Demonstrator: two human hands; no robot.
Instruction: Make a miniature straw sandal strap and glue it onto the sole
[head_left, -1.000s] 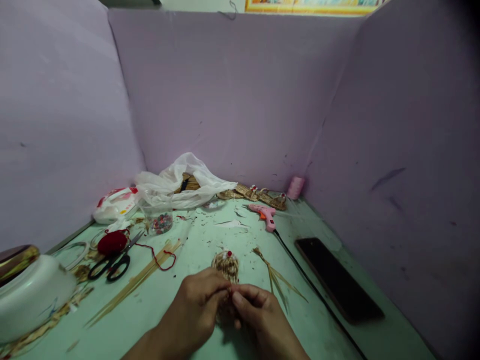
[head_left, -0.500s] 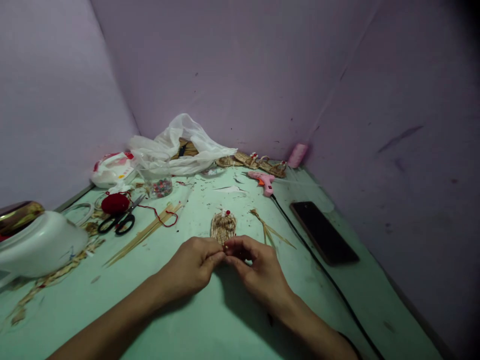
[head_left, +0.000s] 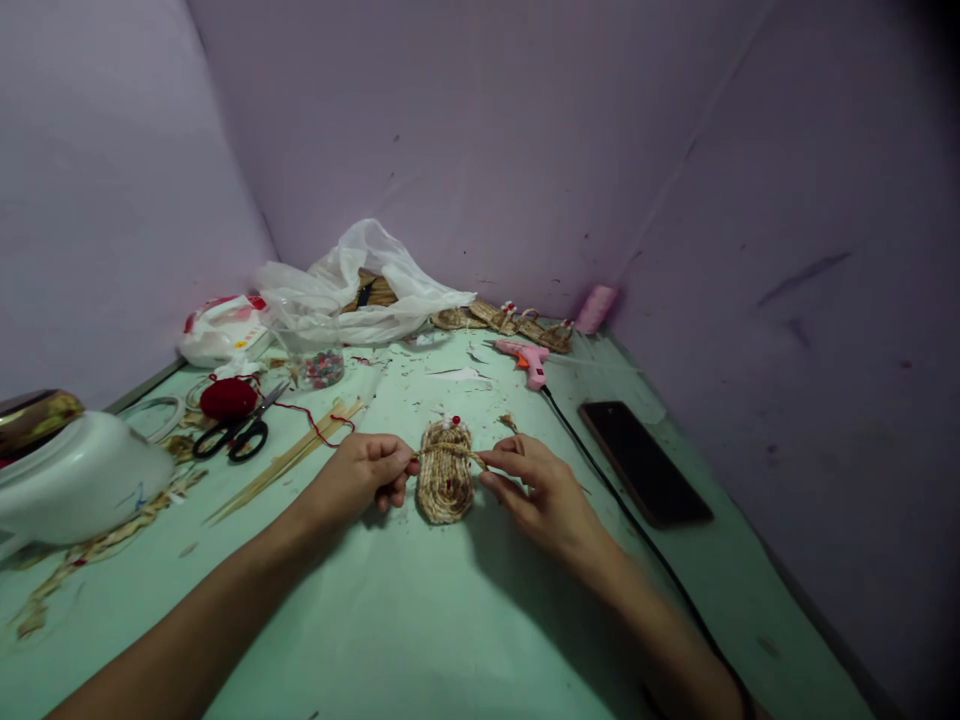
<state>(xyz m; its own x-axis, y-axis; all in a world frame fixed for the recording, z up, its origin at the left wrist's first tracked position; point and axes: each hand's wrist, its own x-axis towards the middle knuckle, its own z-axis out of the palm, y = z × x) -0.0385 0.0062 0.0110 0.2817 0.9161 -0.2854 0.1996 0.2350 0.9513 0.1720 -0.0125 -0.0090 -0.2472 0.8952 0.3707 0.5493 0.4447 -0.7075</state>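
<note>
A small woven straw slipper (head_left: 445,492) lies flat on the green table, with a red bead and white bits at its far end. Across its middle runs a thin twisted straw cord (head_left: 451,450). My left hand (head_left: 367,468) pinches the cord's left end beside the slipper. On the other side, my right hand (head_left: 538,488) grips the right end between thumb and fingers, so the cord is stretched between both hands. Whether the cord touches the slipper I cannot tell.
A pink glue gun (head_left: 528,360) with a black cable and a phone (head_left: 646,462) lie to the right. Scissors (head_left: 244,432), red yarn (head_left: 229,398), straw strips (head_left: 289,462) and a cup of beads (head_left: 322,368) are left. More slippers (head_left: 544,332) sit by the back wall.
Both hands have moved forward and apart, from meeting at the slipper's near end to either side of it. The cord between them now spans the slipper, whose near part has come into view.
</note>
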